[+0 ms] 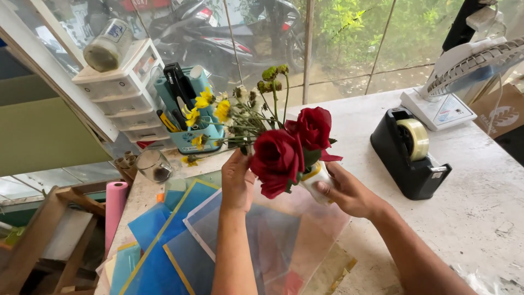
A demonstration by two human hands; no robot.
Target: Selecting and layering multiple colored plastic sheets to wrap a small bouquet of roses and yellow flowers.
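While both hands (pixel 295 183) grip, the bouquet (pixel 278 142) points away, upright.

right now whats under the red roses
Under the red roses lie clear and blue plastic sheets on the table. The right hand grips a white wrap around the stems; the stems inside are hidden.

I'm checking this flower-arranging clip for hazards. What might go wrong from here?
The two red roses are top-heavy above the small white and yellow wrap that the right hand pinches, so they might tip or slip. The left hand is on the stems of the yellow flowers, which look thin and may snap. The clear sheets underneath look slick and may slide on the table.
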